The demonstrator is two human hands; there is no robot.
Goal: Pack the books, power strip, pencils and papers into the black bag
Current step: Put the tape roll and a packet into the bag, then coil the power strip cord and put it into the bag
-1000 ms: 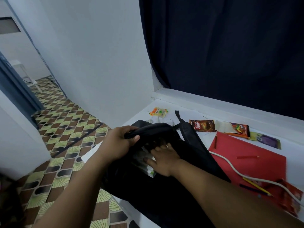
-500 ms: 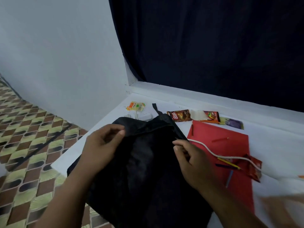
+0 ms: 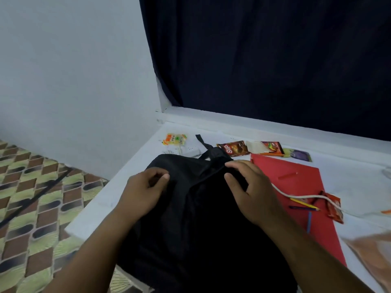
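Black bag (image 3: 190, 218) lies on the white table (image 3: 131, 178), center-bottom of frame. Left hand (image 3: 143, 193) rests on the bag's upper left w/ fingers curled, pinching the fabric. Right hand (image 3: 249, 193) is at the bag's upper right, thumb and fingers gripping the cloth near the top. Red sheet (image 3: 300, 187) lies just right of the bag, w/ a white cord (image 3: 304, 196) across it and pencils (image 3: 304, 205) on it (yellow, dark, blue). Snack wrappers (image 3: 234, 148) sit along the far edge, upper center.
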